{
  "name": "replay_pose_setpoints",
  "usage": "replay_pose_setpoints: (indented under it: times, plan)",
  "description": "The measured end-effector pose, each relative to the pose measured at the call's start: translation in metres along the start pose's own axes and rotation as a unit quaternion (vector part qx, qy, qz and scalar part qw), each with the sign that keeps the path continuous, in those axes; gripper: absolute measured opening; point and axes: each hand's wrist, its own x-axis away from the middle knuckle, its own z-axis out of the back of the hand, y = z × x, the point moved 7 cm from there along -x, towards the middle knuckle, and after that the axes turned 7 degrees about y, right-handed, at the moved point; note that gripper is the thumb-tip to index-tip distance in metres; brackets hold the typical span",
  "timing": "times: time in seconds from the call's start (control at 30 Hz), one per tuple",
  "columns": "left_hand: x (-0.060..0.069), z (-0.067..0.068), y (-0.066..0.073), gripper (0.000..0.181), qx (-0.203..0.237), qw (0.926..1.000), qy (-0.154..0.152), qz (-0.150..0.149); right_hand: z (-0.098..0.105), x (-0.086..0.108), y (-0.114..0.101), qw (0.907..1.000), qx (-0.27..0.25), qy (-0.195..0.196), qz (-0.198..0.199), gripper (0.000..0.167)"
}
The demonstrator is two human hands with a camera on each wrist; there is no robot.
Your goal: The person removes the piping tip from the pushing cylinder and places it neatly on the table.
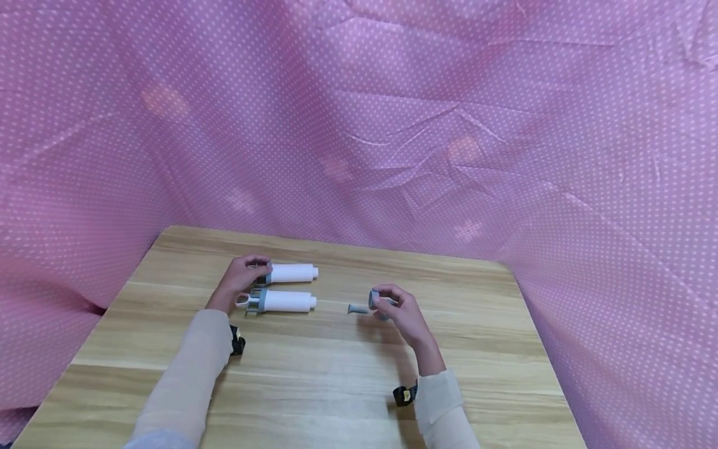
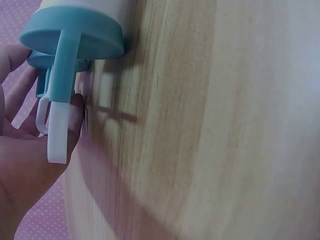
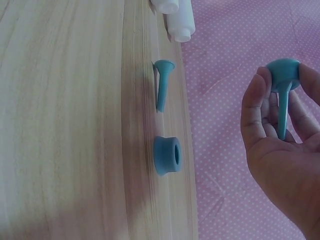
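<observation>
Two white cylinders with teal collars and looped pull handles, like hand pumps, lie side by side: the far pump (image 1: pixel 293 272) and the near pump (image 1: pixel 287 301). My left hand (image 1: pixel 242 274) grips the far pump at its collar end; in the left wrist view, the near pump's teal collar (image 2: pixel 75 32) and handle partly cover that hold. My right hand (image 1: pixel 402 313) pinches a teal domed cup with a thin stem (image 3: pixel 284 72) above the table. Under it on the wood lie a teal flared tube (image 3: pixel 163 85) and a short teal ring-shaped cup (image 3: pixel 167 155).
The wooden table (image 1: pixel 314 386) ends at a far edge behind the pumps. Pink dotted cloth (image 1: pixel 359 125) hangs round its back and sides. Each wrist wears a small black camera, such as the right camera (image 1: pixel 404 395).
</observation>
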Motion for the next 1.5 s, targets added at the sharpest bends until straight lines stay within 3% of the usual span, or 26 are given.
replay_pose_setpoints:
  times: [0.2,0.43,0.67,1.07,1.23,1.5]
  plan:
    - [0.000,-0.001,0.004,0.045,-0.010,0.9994,0.001,-0.032,-0.002,0.001,0.000,0.9999,-0.007,-0.009,0.001,0.033]
    - [0.001,-0.002,0.005,0.046,-0.020,0.9991,-0.001,-0.038,-0.005,0.001,0.002,0.9999,-0.009,-0.011,-0.002,0.035]
    - [0.002,-0.003,0.004,0.048,-0.008,0.9997,0.000,-0.022,-0.004,0.001,0.004,0.9999,-0.006,-0.008,-0.002,0.035]
    - [0.011,0.001,0.030,0.054,-0.062,0.9971,0.010,-0.043,-0.006,-0.003,0.002,1.0000,0.003,-0.006,0.002,0.034]
    - [0.013,0.001,0.046,0.055,-0.090,0.9926,0.033,-0.075,-0.008,-0.004,-0.007,1.0000,0.002,-0.008,0.003,0.034]
    - [0.030,-0.019,0.085,0.041,-0.093,0.9773,0.071,-0.177,-0.008,-0.008,-0.003,1.0000,0.000,-0.007,0.005,0.036]
